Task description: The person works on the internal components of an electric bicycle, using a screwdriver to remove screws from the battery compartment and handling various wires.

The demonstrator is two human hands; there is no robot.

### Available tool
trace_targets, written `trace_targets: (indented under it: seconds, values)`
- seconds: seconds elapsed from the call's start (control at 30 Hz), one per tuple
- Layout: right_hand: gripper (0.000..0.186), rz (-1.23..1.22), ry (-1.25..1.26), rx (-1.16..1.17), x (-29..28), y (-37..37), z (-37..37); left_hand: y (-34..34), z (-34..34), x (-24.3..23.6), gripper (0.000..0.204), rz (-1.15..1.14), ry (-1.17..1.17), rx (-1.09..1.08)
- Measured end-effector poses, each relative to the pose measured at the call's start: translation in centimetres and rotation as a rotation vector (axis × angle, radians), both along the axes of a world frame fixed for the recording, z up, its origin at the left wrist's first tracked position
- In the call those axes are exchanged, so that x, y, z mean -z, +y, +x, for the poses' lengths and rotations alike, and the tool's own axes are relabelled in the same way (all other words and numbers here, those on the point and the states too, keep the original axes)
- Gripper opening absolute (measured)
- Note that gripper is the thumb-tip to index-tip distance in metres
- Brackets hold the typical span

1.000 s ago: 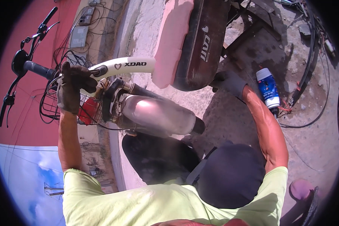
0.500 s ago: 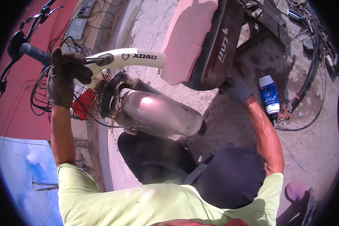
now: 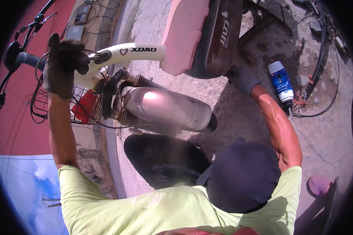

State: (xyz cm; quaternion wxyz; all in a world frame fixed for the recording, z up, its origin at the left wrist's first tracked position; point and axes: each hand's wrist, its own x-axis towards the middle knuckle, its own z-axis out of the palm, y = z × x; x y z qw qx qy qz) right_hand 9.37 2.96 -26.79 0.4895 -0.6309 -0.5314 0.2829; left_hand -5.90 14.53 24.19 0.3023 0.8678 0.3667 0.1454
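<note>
My left hand (image 3: 62,64), in a dark grey work glove, is wrapped around the handlebar stem (image 3: 30,61) of a small white vehicle, with the thumb pointing up. Beside the fingers, a metal rod enters the curved white frame tube (image 3: 139,52). Gloved in grey too, my right hand (image 3: 243,78) grips the near end of a dark brown box (image 3: 219,43) on the frame; shadow hides part of its fingers. A pink panel (image 3: 184,37) lies along the box. Between my arms is a wheel under a dull silver fender (image 3: 164,109).
My dark-clad knees (image 3: 243,176) are close below the wheel. A blue and white bottle (image 3: 281,82) lies on the concrete right of my right hand, near black cables (image 3: 323,66). A wire basket (image 3: 76,113) with something red hangs at the left. A metal stand (image 3: 259,27) is at the far right.
The whole scene sits slightly higher in the picture, mostly from the camera moving. Both hands keep their places on the stem and the box.
</note>
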Motion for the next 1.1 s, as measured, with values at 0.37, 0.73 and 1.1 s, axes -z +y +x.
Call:
trace_targets:
  seconds: [0.37,0.73,1.1]
  values:
    - [0.033,0.134,0.031,0.069,1.3,-0.4,-1.4,-0.5,-5.2,1.1,0.059,0.075,-0.072,0.143]
    - [0.035,0.052,0.123,0.167,1.4,-1.8,-0.5,-1.6,-4.9,2.2,0.064,0.404,0.328,0.130]
    - [0.043,-0.028,0.149,0.195,-2.6,0.1,-2.0,-1.3,-4.4,2.3,0.068,0.344,0.306,0.129]
